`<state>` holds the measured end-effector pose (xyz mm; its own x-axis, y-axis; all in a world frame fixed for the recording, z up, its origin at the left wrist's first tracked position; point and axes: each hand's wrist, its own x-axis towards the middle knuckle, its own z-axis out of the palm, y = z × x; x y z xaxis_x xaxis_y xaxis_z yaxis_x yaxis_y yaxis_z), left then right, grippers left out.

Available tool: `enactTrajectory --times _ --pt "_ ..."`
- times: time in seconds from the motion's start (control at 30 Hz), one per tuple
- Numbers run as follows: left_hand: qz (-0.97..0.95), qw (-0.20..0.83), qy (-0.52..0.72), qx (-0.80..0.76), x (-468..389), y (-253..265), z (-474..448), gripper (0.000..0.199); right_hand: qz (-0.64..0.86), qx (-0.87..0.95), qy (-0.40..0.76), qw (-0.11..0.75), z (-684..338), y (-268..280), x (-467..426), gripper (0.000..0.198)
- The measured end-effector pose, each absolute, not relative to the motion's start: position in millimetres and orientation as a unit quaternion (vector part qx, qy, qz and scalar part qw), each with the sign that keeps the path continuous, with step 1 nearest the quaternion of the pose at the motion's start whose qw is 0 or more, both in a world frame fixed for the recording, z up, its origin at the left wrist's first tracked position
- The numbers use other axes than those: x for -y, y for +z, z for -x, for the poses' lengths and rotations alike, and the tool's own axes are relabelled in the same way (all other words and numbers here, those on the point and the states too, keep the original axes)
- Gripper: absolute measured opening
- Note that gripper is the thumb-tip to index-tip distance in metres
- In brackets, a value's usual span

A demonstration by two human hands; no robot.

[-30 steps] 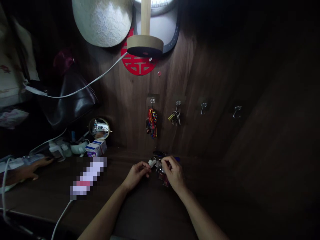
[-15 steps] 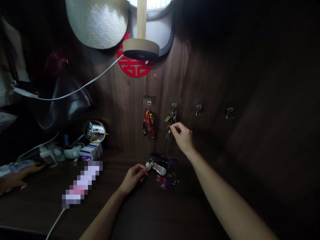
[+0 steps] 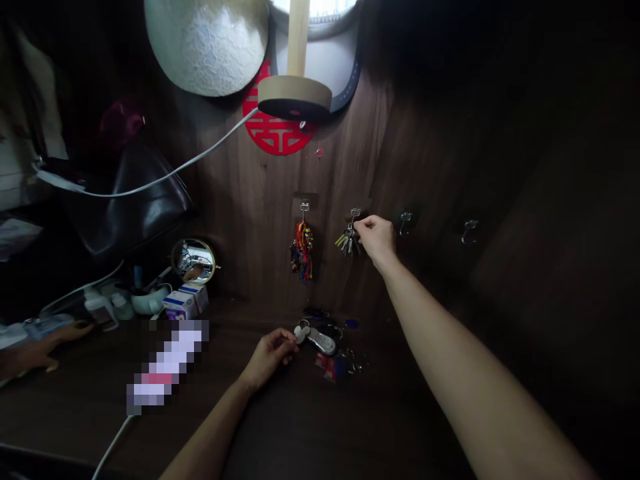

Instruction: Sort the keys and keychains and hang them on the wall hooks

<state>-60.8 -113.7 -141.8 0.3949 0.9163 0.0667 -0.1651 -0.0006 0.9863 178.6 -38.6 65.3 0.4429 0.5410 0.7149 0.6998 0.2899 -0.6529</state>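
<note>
My right hand point(image 3: 379, 241) is raised to the wooden wall, its thumb and fingertips pinched at the ring of a bunch of keys point(image 3: 347, 243). The keys spread below a metal hook point(image 3: 355, 213), some with yellow parts. Down on the dark tabletop, my left hand point(image 3: 273, 355) has its fingers closed at the edge of a white rounded keychain point(image 3: 301, 333). Beside that lie a silver-grey key fob point(image 3: 321, 341), red tags point(image 3: 326, 365), a blue tag point(image 3: 351, 324) and loose metal rings point(image 3: 356, 361).
Colourful braided cords point(image 3: 303, 250) hang from the hook to the left; two bare hooks point(image 3: 405, 224) point(image 3: 469, 232) are at right. Overhead is a wooden lamp point(image 3: 295, 93) with a white cable. A round mirror point(image 3: 193, 261), small boxes point(image 3: 185, 302) and a wooden hand figure point(image 3: 45, 350) stand left.
My right hand has moved up the wall toward the hook, and the lower keys have risen with it. My left hand stays at the white keychain. The view has shifted slightly.
</note>
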Motion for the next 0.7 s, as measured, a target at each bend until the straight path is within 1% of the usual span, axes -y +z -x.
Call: enactTrajectory --times 0.1,0.2,0.3,0.4,0.57,0.7 --pt "-0.557 0.623 0.436 -0.335 113.6 -141.3 60.9 0.037 0.589 0.519 -0.055 0.617 -181.6 63.0 35.1 0.012" --pt "-0.558 0.624 0.436 -0.331 113.0 -141.5 61.0 0.038 0.588 0.513 -0.001 0.626 -181.1 62.4 36.4 0.011" --pt "-0.559 0.621 0.436 -0.335 112.6 -142.1 61.4 0.037 0.579 0.504 0.06 0.637 -177.2 62.0 41.9 0.005" --pt "-0.558 0.618 0.437 -0.339 112.4 -142.7 62.0 0.036 0.55 0.508 0.091 0.657 -172.3 58.1 49.8 0.001" --pt "-0.566 0.615 0.434 -0.336 112.5 -142.5 62.7 0.036 0.52 0.525 0.087 0.669 -167.1 38.5 67.7 0.016" --pt "-0.571 0.609 0.434 -0.338 113.2 -142.7 62.9 0.036 0.515 0.558 0.078 0.646 -166.5 13.0 86.6 0.02"
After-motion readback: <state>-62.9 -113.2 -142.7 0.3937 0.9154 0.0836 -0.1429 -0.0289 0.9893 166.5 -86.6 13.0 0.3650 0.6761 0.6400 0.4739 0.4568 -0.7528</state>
